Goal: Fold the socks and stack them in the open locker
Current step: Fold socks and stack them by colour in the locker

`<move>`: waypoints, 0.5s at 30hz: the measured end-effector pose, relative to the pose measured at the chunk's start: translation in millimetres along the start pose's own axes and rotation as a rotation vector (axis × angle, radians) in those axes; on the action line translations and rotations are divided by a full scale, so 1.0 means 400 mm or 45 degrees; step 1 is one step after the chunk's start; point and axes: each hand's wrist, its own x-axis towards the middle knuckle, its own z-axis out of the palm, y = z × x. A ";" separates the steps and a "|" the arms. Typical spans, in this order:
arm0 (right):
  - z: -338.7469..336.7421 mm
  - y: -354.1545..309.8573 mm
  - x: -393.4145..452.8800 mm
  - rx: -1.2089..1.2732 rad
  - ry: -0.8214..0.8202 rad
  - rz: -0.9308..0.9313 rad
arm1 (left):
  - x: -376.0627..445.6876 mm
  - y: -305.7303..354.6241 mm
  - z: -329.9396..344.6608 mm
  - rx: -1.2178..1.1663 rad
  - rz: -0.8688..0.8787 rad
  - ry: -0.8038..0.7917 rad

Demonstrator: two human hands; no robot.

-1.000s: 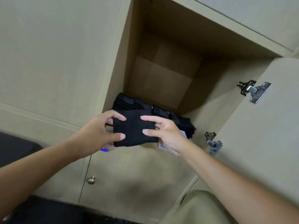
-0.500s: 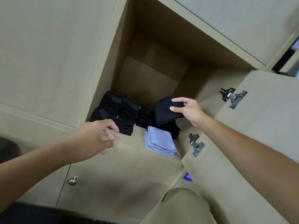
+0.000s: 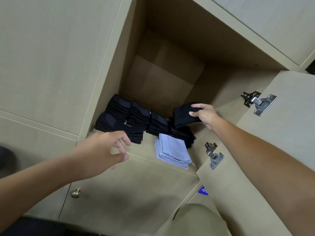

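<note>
Locker [image 3: 170, 53], open, fills the centre of the head view from 12 o'clock down to mid-frame; its swung-out door [image 3: 281, 147] lies at 3 o'clock and carries an upper hinge [image 3: 259, 103] and a lower hinge [image 3: 214, 155]. Closed cabinet fronts lie at 9 o'clock, and another lies below, at 6 o'clock, the latter bearing a small round knob [image 3: 75, 193] at 7 o'clock and, at 5 o'clock, a blue sticker [image 3: 203, 190] partly hidden by the door edge. Stacks of folded black socks [image 3: 136, 116] stand in a row across the locker floor, from its left wall toward the right. Pale blue folded pile [image 3: 173, 153] lies at the front lip of the floor, just in front of the rightmost black stack and touching it. Left hand [image 3: 102, 150] hovers at 8 o'clock before the locker's front edge, fingers loosely curled and slightly apart, holding nothing. Right hand [image 3: 204, 114], at 2 o'clock from centre, pinches a folded black sock bundle [image 3: 183, 115] between thumb and curled fingers, holding it tilted directly above the rightmost black stack; whether bundle and stack touch cannot be told. Olive-clad knee [image 3: 196, 220] shows at 6 o'clock.
</note>
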 end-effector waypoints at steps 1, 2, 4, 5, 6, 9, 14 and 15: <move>0.004 0.002 0.008 0.025 0.000 0.022 | 0.001 -0.003 0.003 -0.002 -0.004 -0.001; 0.009 0.006 0.015 0.051 0.000 0.050 | 0.003 -0.006 0.006 -0.010 -0.010 -0.002; 0.017 0.016 0.028 0.081 -0.010 0.090 | 0.005 -0.010 0.011 -0.037 -0.025 -0.008; 0.022 0.023 0.034 0.081 -0.016 0.099 | 0.006 -0.011 0.013 -0.043 -0.031 -0.011; 0.026 0.029 0.038 0.081 -0.019 0.110 | 0.007 -0.011 0.014 -0.043 -0.036 -0.015; 0.035 0.044 0.046 0.120 -0.049 0.142 | 0.010 -0.016 0.019 -0.047 -0.056 -0.022; 0.041 0.060 0.050 0.051 -0.079 0.169 | 0.011 -0.023 0.019 -0.042 -0.074 -0.043; 0.043 0.065 0.052 0.004 -0.075 0.166 | 0.010 -0.023 0.018 -0.036 -0.080 -0.047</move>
